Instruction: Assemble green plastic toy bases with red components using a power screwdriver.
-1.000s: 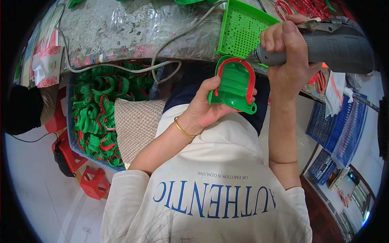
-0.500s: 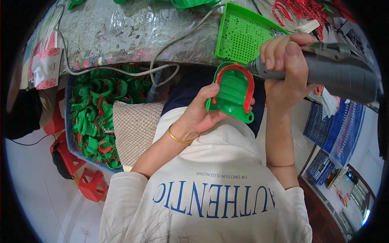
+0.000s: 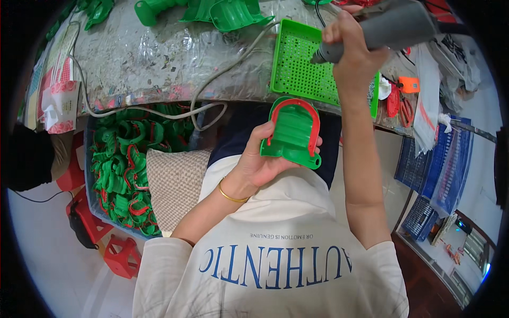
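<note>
My left hand (image 3: 260, 159) holds a curved green plastic part (image 3: 292, 127) by its left side and underside, over my lap. A red U-shaped strip (image 3: 314, 114) lies along the inside of its rim; the part has a small holed tab at the lower right. My right hand (image 3: 355, 53) is wrapped round a dark grey electric screwdriver (image 3: 395, 26), its tip pointing left. That tip is above a bright green perforated tray (image 3: 297, 40) on the table, apart from the green part. Small shiny bits, probably screws, lie at the tray's right side.
A blue bin (image 3: 89, 183) full of green and red plastic parts stands left of my lap, beside a checked cushion (image 3: 177, 185). More green parts (image 3: 230, 15) lie at the table's far side. A grey cable (image 3: 199, 106) loops over the table's near edge. Pliers (image 3: 406, 112) lie at right.
My right hand has lifted the screwdriver away from the green part and moved it up and left over the tray. My left hand, still holding the part, has shifted slightly down and left.
</note>
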A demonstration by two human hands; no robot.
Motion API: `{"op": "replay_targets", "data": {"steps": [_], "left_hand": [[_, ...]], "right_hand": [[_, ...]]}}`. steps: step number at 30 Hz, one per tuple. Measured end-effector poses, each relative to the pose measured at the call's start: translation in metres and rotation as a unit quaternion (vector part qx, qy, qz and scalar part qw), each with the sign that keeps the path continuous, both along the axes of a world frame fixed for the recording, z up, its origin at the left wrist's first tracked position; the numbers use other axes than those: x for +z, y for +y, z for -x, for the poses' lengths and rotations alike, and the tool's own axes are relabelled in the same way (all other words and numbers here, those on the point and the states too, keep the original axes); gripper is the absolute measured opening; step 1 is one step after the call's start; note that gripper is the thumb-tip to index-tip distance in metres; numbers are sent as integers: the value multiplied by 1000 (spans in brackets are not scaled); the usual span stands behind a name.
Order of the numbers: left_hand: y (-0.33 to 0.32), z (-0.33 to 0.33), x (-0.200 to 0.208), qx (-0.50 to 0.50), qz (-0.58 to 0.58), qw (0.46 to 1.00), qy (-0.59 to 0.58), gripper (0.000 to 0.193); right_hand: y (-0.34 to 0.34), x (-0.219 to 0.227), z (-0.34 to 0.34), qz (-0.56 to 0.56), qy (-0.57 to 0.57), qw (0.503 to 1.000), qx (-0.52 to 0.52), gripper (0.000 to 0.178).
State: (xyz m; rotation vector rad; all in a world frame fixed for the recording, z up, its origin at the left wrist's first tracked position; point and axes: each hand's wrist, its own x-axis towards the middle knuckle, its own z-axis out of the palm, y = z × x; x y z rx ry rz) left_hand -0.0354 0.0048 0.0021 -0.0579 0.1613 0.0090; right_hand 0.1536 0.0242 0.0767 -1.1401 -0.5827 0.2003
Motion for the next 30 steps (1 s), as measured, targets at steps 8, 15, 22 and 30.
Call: {"op": "replay_targets", "data": {"steps": [8,15,22,30], "left_hand": [[2,-2,-9,-2,3,1000,15,72],[3,-4,-9,9,3,1000,-14,75],[3,-3,-7,12,1,1000,-12,76],[8,-3,-1,41,-21,999,-6,73]], "right_hand": [[12,-27,-12,64,-47,997,-25,14],[13,-30,-11,46,-36,998,-29,15],[13,-35,-11,51,-54,997,-33,15],[-7,29,13,-25,-34,999,8,14]]}}
